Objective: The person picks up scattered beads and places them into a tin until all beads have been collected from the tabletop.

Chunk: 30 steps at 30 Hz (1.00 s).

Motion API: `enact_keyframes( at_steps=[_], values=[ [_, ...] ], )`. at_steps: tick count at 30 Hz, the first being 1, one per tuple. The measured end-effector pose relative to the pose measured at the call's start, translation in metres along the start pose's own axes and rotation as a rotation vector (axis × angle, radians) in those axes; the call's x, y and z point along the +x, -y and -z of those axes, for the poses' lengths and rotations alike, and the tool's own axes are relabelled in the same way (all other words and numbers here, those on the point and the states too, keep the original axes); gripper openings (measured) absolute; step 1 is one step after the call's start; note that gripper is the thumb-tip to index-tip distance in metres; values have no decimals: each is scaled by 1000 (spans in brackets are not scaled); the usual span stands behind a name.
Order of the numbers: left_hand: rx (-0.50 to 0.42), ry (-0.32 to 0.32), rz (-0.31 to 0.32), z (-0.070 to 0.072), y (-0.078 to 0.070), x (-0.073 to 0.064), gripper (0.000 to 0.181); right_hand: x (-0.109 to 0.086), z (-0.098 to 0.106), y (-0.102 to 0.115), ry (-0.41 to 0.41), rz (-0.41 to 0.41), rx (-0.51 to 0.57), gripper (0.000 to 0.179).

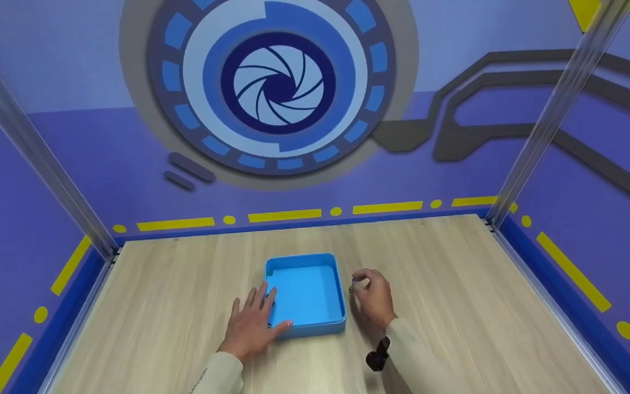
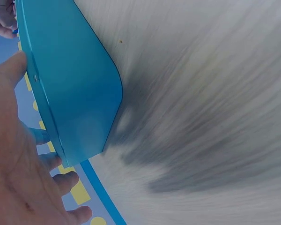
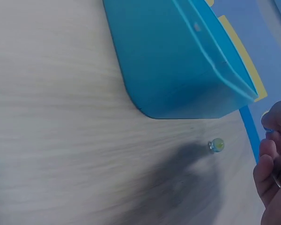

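A square blue tray (image 1: 307, 298) with raised walls sits on the wooden table. My left hand (image 1: 252, 326) lies over its near left corner, fingers spread and thumb touching the rim. Inside the far left corner is a small green marble (image 1: 270, 272). Right of the tray, my right hand (image 1: 374, 296) pinches a small glass marble with blue in it (image 3: 268, 130) between thumb and forefinger. Something glassy (image 3: 277, 180) shows among its other curled fingers, mostly hidden. On the table below that hand lies a clear marble with a yellow-green core (image 3: 216, 145), beside the tray wall.
The wooden tabletop (image 1: 430, 262) stretches around the tray. Purple-blue printed panels (image 1: 101, 175) enclose it at the back and sides, with metal posts (image 1: 555, 109) at the corners. A black device (image 1: 378, 354) sits at the right wrist.
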<state>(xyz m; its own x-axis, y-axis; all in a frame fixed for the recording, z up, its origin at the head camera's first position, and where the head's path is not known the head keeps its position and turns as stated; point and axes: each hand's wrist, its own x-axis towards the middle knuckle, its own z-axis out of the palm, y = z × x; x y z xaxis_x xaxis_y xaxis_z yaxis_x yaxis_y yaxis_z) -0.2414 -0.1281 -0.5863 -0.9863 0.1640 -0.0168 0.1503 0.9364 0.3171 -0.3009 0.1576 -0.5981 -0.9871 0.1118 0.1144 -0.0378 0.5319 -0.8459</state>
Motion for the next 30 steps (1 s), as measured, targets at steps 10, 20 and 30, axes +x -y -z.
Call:
enact_keyframes(
  at_steps=[10,20,30],
  values=[
    [-3,-2,-8,-3,1,-2,91,-1,-1,12,-1,1,25,18],
    [-18,-6,-29,1,2,2,87,0,-4,27,-2,-15,47,18],
    [-15,6,-9,-8,3,-1,93,-10,-5,33,28,14,27,17]
  ],
)
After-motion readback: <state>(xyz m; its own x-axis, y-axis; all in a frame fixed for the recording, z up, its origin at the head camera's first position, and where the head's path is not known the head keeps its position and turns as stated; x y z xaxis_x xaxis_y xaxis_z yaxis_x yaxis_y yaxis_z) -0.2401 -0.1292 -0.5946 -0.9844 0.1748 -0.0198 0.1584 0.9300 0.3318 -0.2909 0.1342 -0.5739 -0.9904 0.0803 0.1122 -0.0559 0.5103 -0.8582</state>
